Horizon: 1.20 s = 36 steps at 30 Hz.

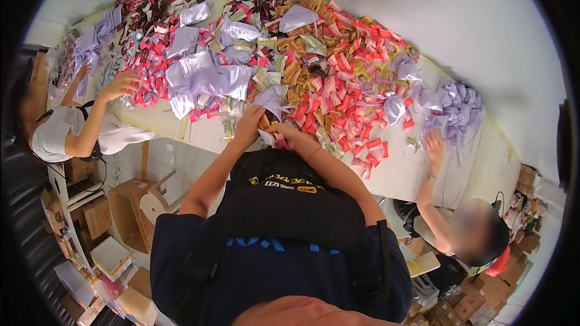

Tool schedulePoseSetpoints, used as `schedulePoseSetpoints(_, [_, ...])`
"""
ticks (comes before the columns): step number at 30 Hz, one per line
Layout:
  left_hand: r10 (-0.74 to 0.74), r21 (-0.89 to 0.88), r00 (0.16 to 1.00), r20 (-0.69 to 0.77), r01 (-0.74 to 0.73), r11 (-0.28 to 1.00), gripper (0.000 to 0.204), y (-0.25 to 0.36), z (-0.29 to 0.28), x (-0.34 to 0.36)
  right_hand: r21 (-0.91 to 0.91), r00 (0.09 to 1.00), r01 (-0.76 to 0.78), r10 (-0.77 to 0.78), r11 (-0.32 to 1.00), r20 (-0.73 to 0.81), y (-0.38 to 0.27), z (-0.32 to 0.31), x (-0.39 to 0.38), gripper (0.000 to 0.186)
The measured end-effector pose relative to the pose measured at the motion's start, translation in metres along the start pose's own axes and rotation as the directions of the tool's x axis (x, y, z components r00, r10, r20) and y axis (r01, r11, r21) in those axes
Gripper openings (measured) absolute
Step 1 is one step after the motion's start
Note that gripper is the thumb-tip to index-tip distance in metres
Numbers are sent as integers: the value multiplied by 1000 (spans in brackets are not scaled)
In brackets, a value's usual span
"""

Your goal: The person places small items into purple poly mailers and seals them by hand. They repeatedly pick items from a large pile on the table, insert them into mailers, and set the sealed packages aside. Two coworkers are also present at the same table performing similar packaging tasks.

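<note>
At the near edge of the table, my left hand [248, 127] is closed around small wrapped packets, a brown one [264, 122] showing beside its fingers. My right hand [289, 135] meets it from the right, fingers closed on a small red and white packet [279, 139]. Just beyond both hands lies a lavender satin pouch [269, 98]; whether a finger touches it I cannot tell. Spread around are heaps of small packets: red and pink ones [329, 105] to the right, tan ones [296, 72] ahead, green and white ones [266, 78] between.
More lavender pouches [208, 78] lie on the packets, with a bunched pile [459, 105] at the right end of the table [205, 136]. One person's hand [121, 84] hovers at left; another's [434, 145] reaches toward the pouches at right. Cardboard boxes [130, 211] stand on the floor below.
</note>
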<state>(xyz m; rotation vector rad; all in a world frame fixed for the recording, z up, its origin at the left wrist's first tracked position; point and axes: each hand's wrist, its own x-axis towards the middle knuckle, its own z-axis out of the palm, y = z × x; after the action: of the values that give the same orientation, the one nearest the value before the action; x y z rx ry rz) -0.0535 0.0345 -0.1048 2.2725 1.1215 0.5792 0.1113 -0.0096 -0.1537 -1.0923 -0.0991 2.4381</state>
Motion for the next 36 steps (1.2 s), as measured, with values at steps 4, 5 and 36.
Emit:
schedulePoseSetpoints(4, [-7,42,999,34,6,999,50,1,-10,6,170,921,216,-143,962,-363,-2,15,19,12])
schedulePoseSetpoints(5, [-12,40,999,43,10,999,52,7,-14,7,181,857,280,-161,943,-490,4,5,31,14])
schedulePoseSetpoints(36, [121,-408,938,325,24,913,72,85,17,30,-900,571,-352,-821,-257,11,-13,-14,-60,18])
